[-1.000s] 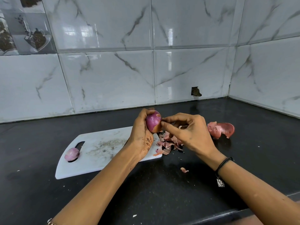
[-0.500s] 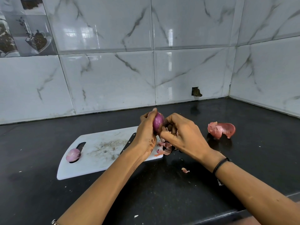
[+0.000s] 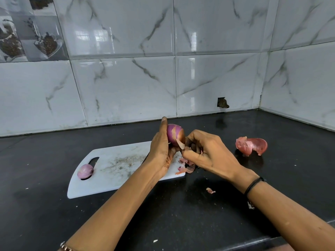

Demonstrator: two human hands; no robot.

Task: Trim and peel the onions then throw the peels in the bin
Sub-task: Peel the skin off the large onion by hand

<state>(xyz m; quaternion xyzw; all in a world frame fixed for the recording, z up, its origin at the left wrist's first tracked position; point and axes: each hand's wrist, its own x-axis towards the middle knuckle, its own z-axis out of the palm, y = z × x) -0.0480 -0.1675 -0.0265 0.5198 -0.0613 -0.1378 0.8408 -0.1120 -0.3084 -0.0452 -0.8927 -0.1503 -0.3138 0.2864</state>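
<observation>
1. Two bare forearms reach over a black countertop (image 3: 181, 214) toward a marble-patterned tiled wall (image 3: 126, 87).
2. The left hand (image 3: 161, 151) is wrapped around a red onion (image 3: 174, 134), held up off the counter, its thumb standing up along the onion's left side.
3. The right hand (image 3: 204, 153) is curled just right of the onion, its fingertips pinched on a loose flap of papery skin (image 3: 180, 144) at the onion's lower right. Purple flesh shows on the onion's upper left; brown skin covers its right side.
4. Under the left hand lies a white cutting board (image 3: 112, 174). A second, peeled onion (image 3: 85, 171) rests in the board's handle slot, well to the left of both hands.
5. Directly below the right hand, a small heap of peel scraps (image 3: 186, 166) sits at the board's right edge.
6. One small scrap (image 3: 210, 190) lies on the counter nearer the person, beneath the right wrist.
7. A large curled piece of pink peel (image 3: 251, 145) lies on the counter to the right of the right hand, apart from it.
8. The right wrist wears a black cord band (image 3: 252, 185).
</observation>
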